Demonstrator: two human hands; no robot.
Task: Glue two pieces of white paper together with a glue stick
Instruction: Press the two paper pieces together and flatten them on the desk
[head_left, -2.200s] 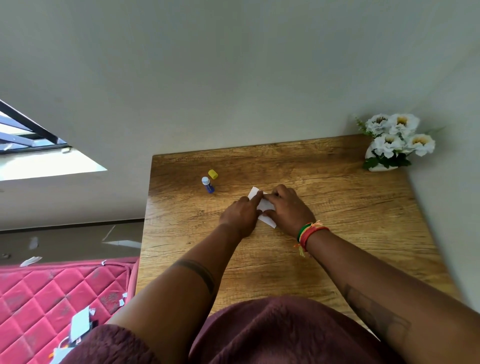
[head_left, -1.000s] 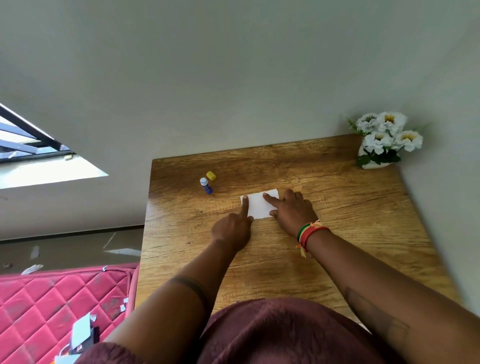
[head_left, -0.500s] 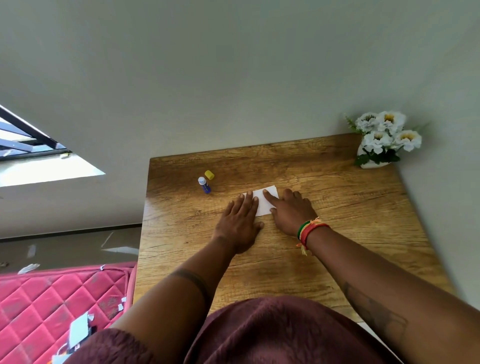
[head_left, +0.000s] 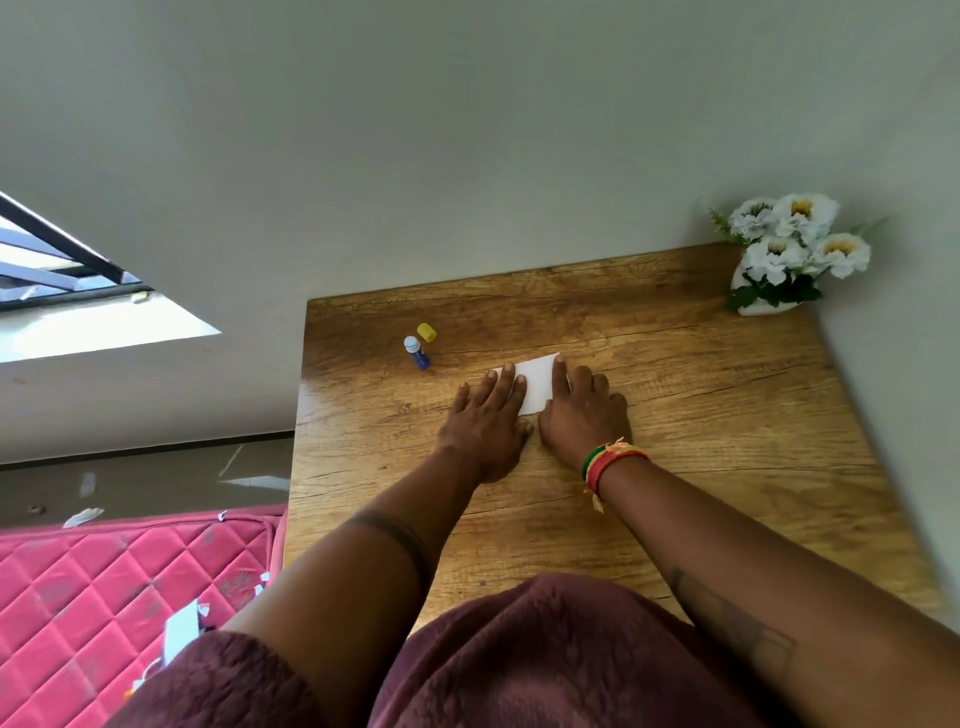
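both hands' flat fingers (head_left: 506, 382) slid further onto white paper (head_left: 537, 382), wooden table (head_left: 701, 415), grey wall (head_left: 467, 156)

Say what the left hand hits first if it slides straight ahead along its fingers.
Probably nothing on the table: the left hand points to the far edge, right of the glue stick and yellow cap. Then the wall.

One white paper (head_left: 535, 384) shows (any second sheet cannot be told apart), with two hands, left hand (head_left: 485, 423) and right hand (head_left: 584, 415), one glue stick (head_left: 417, 353), one yellow cap (head_left: 426, 332), one flower vase (head_left: 774, 291), four white blooms.
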